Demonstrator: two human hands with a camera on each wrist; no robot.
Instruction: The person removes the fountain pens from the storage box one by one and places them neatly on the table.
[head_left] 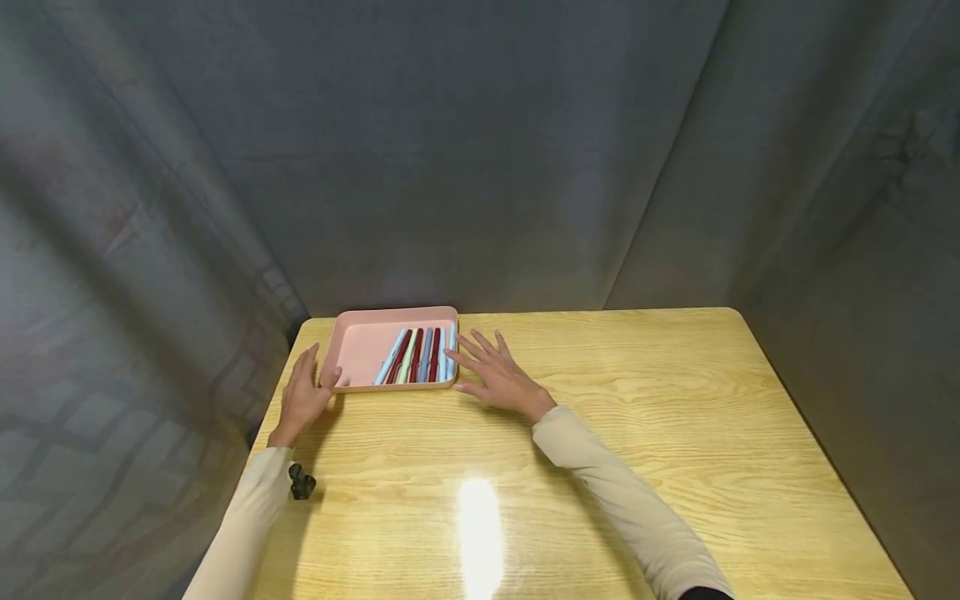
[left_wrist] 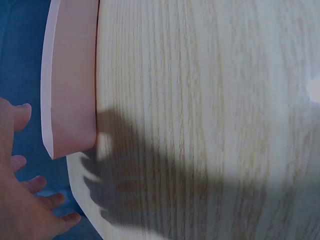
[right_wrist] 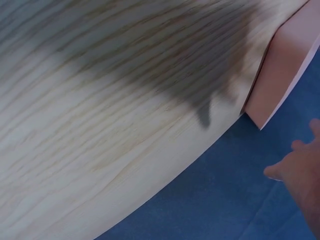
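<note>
Grey cloth [head_left: 150,250] hangs in folds along the left of the bench and runs on behind it and down the right, closing the room in on three sides. My bench is a pale wooden bench with yellow grain and rounded corners [head_left: 637,433], and a bright patch of lamp glare lies on it near the front edge, about midway across.

At the left edge, just beside my cream sleeve, sits a small black object [head_left: 302,482]; I cannot tell what it is. Ahead of it my left hand [head_left: 303,392] lies with fingers straight and relaxed, grip wide and holding nothing, the thumb touching the front left corner of the shallow pink rectangular plastic tray [head_left: 360,350]. The left wrist view shows that corner of the tray standing close to the bench's left edge, with my spread fingers just off it.

The tray stands at the far left corner of the bench, its back rim along the far edge. Its left half is bare; in its right half lies a row of slim pens in light blue, dark red and pale green [head_left: 420,356], side by side, tips pointing towards the far edge.

My right hand [head_left: 495,375] rests flat on the bench against the tray's right side, fingers splayed and straight, grip wide and holding nothing, the fingertips at the right rim. From there to the right edge the wood runs plain.
</note>
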